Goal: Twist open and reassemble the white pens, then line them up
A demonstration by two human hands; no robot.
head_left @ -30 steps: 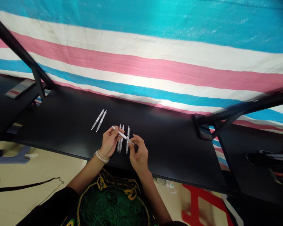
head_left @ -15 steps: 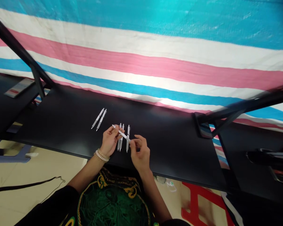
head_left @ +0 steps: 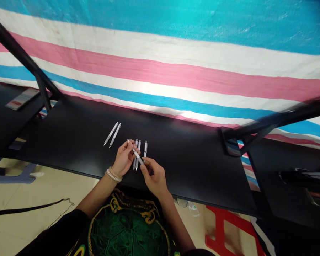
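Observation:
Between my hands is a white and grey pen (head_left: pixel 137 155), tilted with its upper end to the left. My left hand (head_left: pixel 124 156) pinches its upper part, and a beaded bracelet circles that wrist. At the lower end, the thumb and fingers of my right hand (head_left: pixel 155 175) close on the grey grip; the tip is hidden. Just beyond the held pen, two similar pens (head_left: pixel 139 145) lie side by side on the black table. Another pen (head_left: pixel 145 146) lies to their right, its lower part behind my right hand. Farther left, two more pens (head_left: pixel 115 135) lie parallel, tips toward me.
The black table (head_left: pixel 192 160) runs up to a striped blue, white and pink sheet (head_left: pixel 160 74). Black metal struts (head_left: pixel 46 94) stand at both ends. A red stool (head_left: pixel 220 227) is below at right, a grey-blue stool (head_left: pixel 10 174) at left. A flat packet (head_left: pixel 22 99) lies far left.
My right hand has moved slightly left and closed more fully on the pen's lower end. The held pen has turned a little steeper. The pens on the table have stayed put.

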